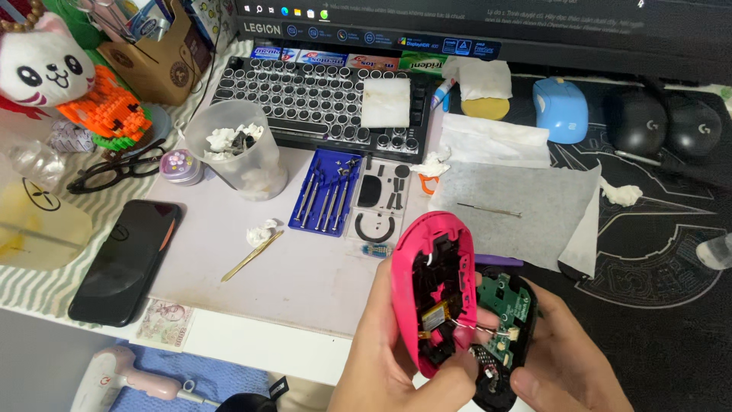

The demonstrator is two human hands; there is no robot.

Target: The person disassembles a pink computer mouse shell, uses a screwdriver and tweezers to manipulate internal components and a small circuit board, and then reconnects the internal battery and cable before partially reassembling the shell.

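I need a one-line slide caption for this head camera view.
Left hand holds pink mouse shell open; right hand holds its base with green circuit board.

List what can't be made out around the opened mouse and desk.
Head view only:
- Pink shell: outer face turned away.
- Circuit board: partly behind the shell and right hand.
- Left hand: cut by the bottom edge.
- Wires between the halves: too small to trace.
- Screwdriver set: tips too small.
- Cup: contents blurred by its frosted wall.
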